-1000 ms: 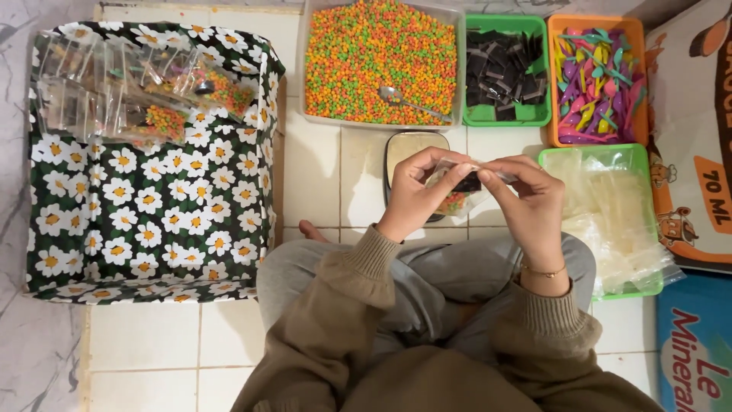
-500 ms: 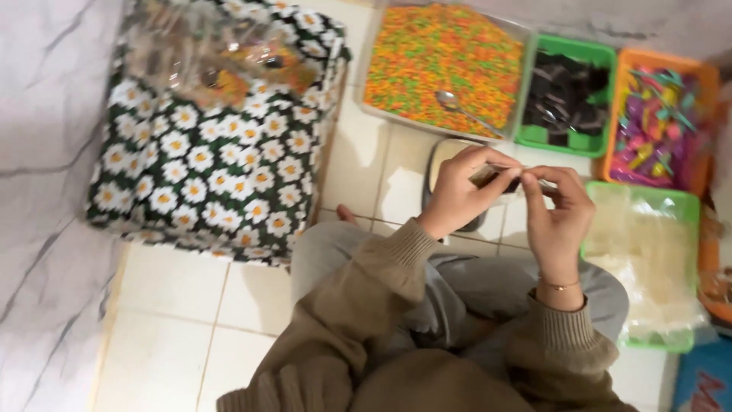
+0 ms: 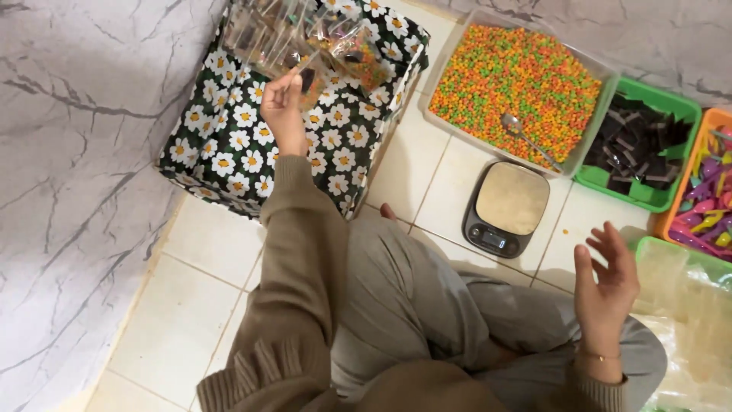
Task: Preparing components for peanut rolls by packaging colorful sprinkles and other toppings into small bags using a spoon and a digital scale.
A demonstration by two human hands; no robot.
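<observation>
The person sits cross-legged on the pale tiled floor [image 3: 206, 305]. Their left hand [image 3: 284, 114] reaches out over a black fabric box printed with white daisies [image 3: 229, 145], its grip pinched together on a small clear plastic packet with coloured bits inside [image 3: 305, 80]. The packet is at the box's open top, just beside the heap of other filled clear packets [image 3: 305, 34] that the box holds.

The right hand [image 3: 606, 286] hangs in the air above the right knee, fingers spread apart and empty, close to a green tray of clear empty bags [image 3: 686, 305] at the right edge.

In front of the knees stands a small digital kitchen scale with a pale square plate [image 3: 509, 207], nothing on it. Behind it is a clear rectangular tub full of tiny orange, green and yellow sweets [image 3: 518, 80], with a metal spoon [image 3: 534, 141] lying in them, bowl up near the middle and handle towards the tub's near corner. To its right a green tray holds dark brown pieces [image 3: 640, 145], and an orange tray holds bright purple, pink and yellow shapes [image 3: 709, 210].
</observation>
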